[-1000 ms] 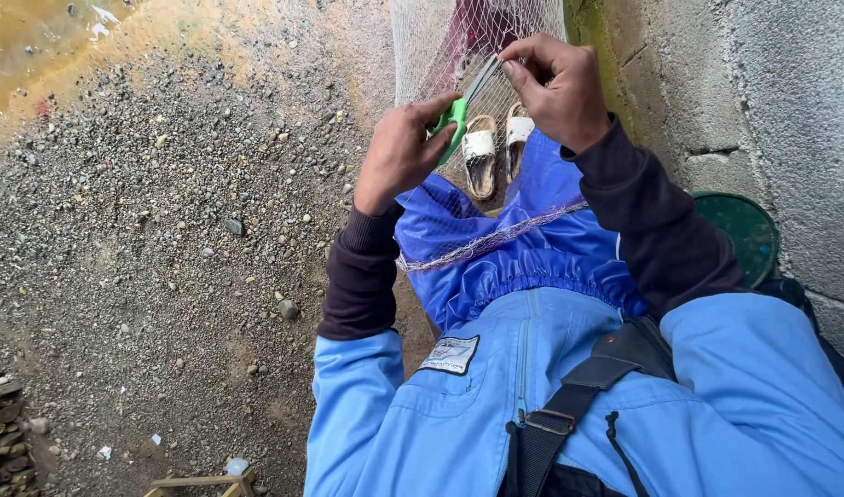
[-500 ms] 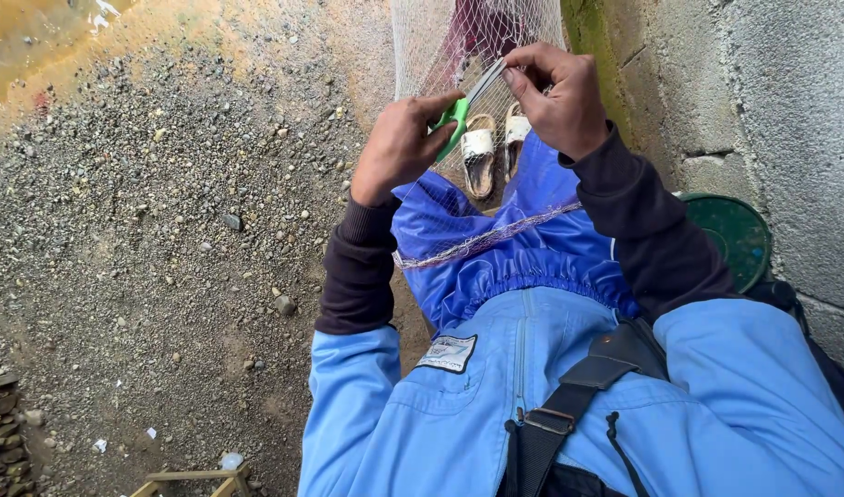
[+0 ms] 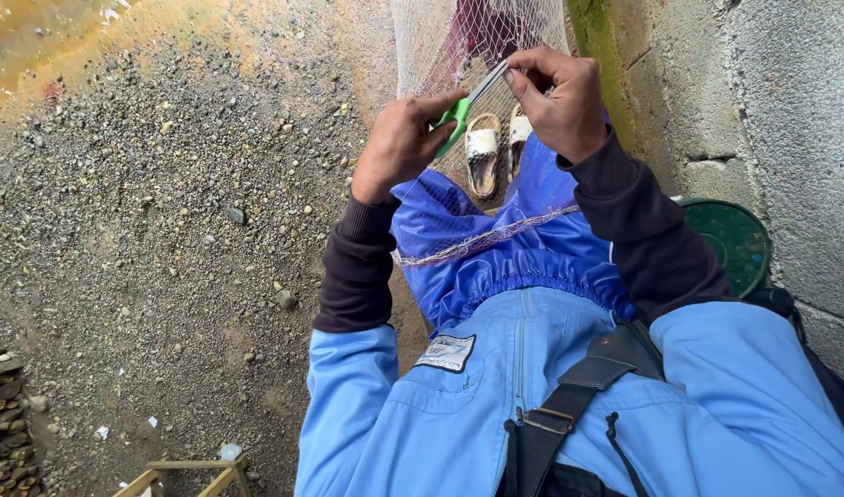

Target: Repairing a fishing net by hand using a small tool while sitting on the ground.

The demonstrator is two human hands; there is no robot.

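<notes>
At twelve o'clock, above my lap, I hold a pale net [image 3: 440, 55] up between both hands. My left hand [image 3: 405, 147] is curled closed around a green tool [image 3: 455, 121], thumb on top, its flat grey end [image 3: 487, 85] slanting up toward one o'clock. My right hand [image 3: 558, 101] pinches that end and the net together between thumb and fingertips, closed tight. Through the mesh I see my sandals [image 3: 484, 158] on the ground. At three o'clock a round green lid [image 3: 730, 241] lies against the concrete wall [image 3: 763, 110]; gravel [image 3: 146, 230] spreads at nine o'clock.
</notes>
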